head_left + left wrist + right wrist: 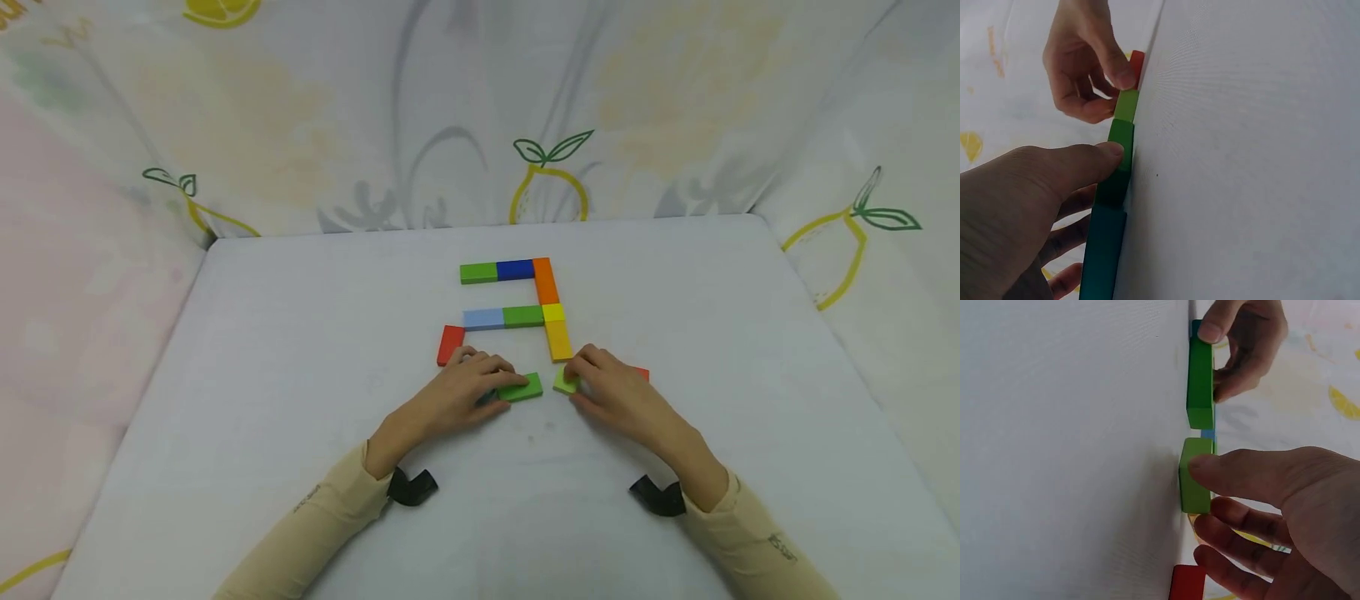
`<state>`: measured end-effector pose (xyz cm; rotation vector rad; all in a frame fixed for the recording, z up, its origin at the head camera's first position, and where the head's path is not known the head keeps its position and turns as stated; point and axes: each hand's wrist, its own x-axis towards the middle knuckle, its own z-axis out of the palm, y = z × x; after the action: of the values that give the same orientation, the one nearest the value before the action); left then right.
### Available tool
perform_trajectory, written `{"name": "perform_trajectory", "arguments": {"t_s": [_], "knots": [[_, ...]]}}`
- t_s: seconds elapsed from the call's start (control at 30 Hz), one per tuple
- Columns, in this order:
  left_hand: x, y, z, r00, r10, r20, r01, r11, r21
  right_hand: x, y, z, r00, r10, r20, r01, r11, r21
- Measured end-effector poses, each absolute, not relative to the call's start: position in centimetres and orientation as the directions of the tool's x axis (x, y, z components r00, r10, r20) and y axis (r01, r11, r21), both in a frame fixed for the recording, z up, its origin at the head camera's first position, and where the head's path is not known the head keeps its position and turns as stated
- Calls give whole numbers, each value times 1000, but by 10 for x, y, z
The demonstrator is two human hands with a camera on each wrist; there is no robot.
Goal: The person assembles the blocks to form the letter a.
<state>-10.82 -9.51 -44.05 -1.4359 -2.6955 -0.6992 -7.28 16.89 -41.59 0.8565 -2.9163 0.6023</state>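
Observation:
My left hand (453,392) pinches a green block (532,387) between thumb and fingers on the white table. A teal block (1102,256) lies end to end with it, mostly hidden under that hand in the head view. With thumb and fingertips, my right hand (622,398) grips a shorter light green block (1196,487). A narrow gap separates the two green blocks in the head view. Just above the light green block stands the lower end of a yellow-orange block (558,343). Partly behind my right hand is a red block (1187,583).
Farther back, a top row holds a green block (478,273) and a dark blue block (515,270), meeting an orange block (546,282). Below run a light blue block (483,319), another green block (522,316) and a small yellow block (553,312). A red block (451,343) slants at left.

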Motion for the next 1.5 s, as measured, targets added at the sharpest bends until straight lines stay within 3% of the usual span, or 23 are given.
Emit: {"name": "perform_trajectory", "arguments": {"t_s": [0.47,0.93,1.07,1.3,1.5], "knots": [[-110,-96,-440,-539,820,190,810,443,385,-80,161,-419,-839,-517,169,-539,752,-379],[-113,-101,-437,-552,806,214,804,447,393,-87,162,-415,-861,-484,159,-501,748,-436],[-126,-122,-427,-624,752,213,744,488,456,-92,169,-414,-883,-435,178,-467,771,-433],[-148,-164,-423,-825,551,129,515,638,572,-100,176,-416,-875,-453,171,-482,785,-389],[-156,-171,-434,-839,542,55,449,631,632,-109,176,-418,-917,-391,77,-377,786,-489]]}}
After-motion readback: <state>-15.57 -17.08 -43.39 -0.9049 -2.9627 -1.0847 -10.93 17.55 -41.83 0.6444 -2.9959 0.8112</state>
